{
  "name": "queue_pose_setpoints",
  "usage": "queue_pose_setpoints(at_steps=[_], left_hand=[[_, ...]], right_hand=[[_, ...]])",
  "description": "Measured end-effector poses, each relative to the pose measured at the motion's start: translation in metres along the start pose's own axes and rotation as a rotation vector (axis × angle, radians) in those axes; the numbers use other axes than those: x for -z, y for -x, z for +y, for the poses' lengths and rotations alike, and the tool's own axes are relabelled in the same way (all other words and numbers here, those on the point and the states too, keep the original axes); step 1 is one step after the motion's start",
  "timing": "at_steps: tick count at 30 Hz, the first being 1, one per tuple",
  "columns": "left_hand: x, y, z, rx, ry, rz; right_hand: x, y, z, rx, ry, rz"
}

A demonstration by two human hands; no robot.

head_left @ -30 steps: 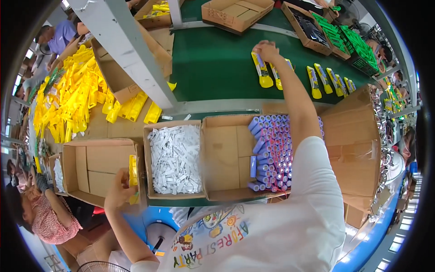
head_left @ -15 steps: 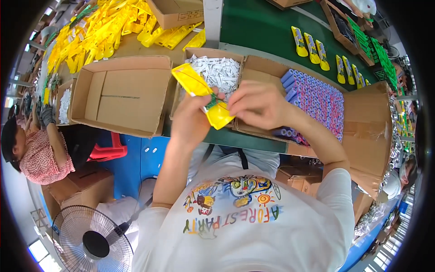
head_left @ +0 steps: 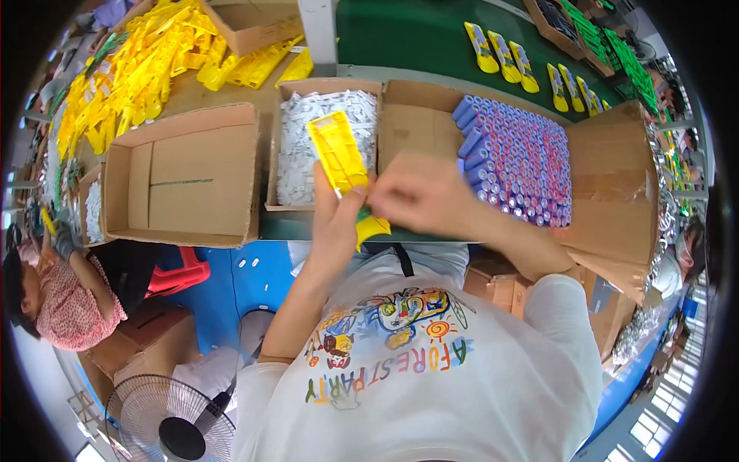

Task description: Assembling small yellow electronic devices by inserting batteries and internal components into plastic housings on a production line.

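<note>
A long yellow plastic casing stands tilted in my left hand, its ribbed, hollow side facing me. The fingers and thumb of that hand are closed round its lower half. The curved lower end of the casing shows below the thumb. Close against its right side is my right hand, smeared by motion, so its fingers cannot be made out. Behind the casing, a cardboard box holds many small white plastic pieces. To the right, rows of purple cylindrical battery cells fill part of another box.
An open cardboard box stands at left, below a heap of yellow casings. Several assembled yellow pieces lie on the green table. A co-worker sits at far left. A fan stands at lower left.
The yellow casing has turned more upright, and its ribbed inside now faces me. The green part and wires seen on it earlier are hidden. My right hand has blurred; the view has shifted slightly.
</note>
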State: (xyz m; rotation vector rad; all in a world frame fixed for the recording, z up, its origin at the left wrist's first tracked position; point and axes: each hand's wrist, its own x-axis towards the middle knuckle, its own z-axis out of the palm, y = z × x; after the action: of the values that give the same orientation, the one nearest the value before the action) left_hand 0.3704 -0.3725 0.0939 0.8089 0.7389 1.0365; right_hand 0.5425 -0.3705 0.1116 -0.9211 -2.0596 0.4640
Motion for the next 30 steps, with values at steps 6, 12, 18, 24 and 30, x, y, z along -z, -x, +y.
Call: queue_pose_setpoints(at_steps=[6,12,18,24,30], left_hand=[[-0.006,0.005,-0.005,-0.074,-0.104,-0.133],[-0.003,0.02,-0.009,0.005,-0.061,-0.163],[-0.006,0.023,-0.021,0.087,-0.01,-0.188],[-0.014,0.012,-0.038,0.068,-0.08,-0.26],[-0.013,0.009,-0.031,0.024,-0.068,-0.218]], right_hand=[[0.047,0.013,0.085,-0.544,1.007,-0.838],[0.064,0.03,0.08,-0.314,0.693,-0.841],[0.07,0.004,0.029,-0.45,0.125,-0.642],[0.043,-0.008,-0.026,0.403,0.452,-0.151],[0.032,-0.01,-0.025,0.457,0.435,-0.259]])
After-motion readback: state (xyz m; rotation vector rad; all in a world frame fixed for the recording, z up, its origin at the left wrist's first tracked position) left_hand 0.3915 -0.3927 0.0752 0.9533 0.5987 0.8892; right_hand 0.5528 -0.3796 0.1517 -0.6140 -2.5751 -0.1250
